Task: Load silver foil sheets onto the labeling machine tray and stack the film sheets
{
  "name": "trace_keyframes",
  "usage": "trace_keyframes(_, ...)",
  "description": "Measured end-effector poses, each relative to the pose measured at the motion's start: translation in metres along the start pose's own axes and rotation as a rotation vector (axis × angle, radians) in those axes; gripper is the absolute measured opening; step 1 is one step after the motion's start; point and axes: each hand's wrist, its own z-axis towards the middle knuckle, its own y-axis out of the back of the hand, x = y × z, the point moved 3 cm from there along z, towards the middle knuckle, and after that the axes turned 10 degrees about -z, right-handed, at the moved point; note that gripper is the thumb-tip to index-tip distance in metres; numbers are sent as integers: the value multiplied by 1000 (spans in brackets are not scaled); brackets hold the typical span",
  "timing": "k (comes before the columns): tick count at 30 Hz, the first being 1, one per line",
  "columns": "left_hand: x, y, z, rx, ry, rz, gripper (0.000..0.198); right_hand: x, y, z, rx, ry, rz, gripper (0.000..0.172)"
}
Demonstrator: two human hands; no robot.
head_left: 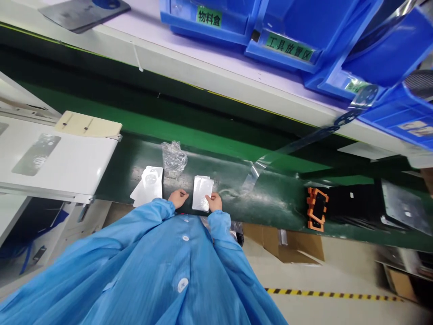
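Observation:
A small stack of shiny, pale rectangular sheets (201,192) lies on the dark green bench in front of me. My right hand (215,202) grips its right edge, thumb and fingers closed over the near corner. To the left of the stack my left hand (177,198) is closed, its fingertips pinched together. Whatever it pinches, if anything, is too small to make out. Just beyond that hand's wrist, another fanned pile of similar sheets (149,187) has a top piece with round markings at its upper end. A crumpled clear plastic bag (173,158) lies behind, between the two piles.
Blue bins (284,36) stand on the shelf (189,56) above the bench. A clear strip (291,146) with round cutouts hangs from there to the bench (270,189). Orange frames (317,208) and dark flat panels (355,205) lie at right; a white machine (67,158) adjoins at left.

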Motion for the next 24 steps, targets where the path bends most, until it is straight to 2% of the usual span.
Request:
trace_keyframes(5, -18, -33, 19, -2, -10, -23, 30, -13, 14, -10, 29, -12, 164, 32)
trace_keyframes(9, -11, -40, 17, 49, 38, -81, 25, -23, 27, -21, 44, -2, 270, 40)
trace_keyframes(13, -7, -32, 6, 59, 38, -112, 21, -23, 31, -26, 61, 5, 362, 45)
trace_keyframes(16, -15, -24, -2, 11, -2, -121, 15, -11, 28, -28, 94, 20, 436, 47)
trace_keyframes(20, -44, -12, -13, -62, -122, -177, 16, 18, 24, -41, 157, 56, 495, 48)
trace_keyframes(22, -63, -3, -23, -34, -198, -232, 24, 40, 25, -57, 201, 113, 517, 46)
trace_keyframes(24, -79, 9, -36, 52, -265, -300, 32, 64, 28, -77, 268, 199, 527, 45)
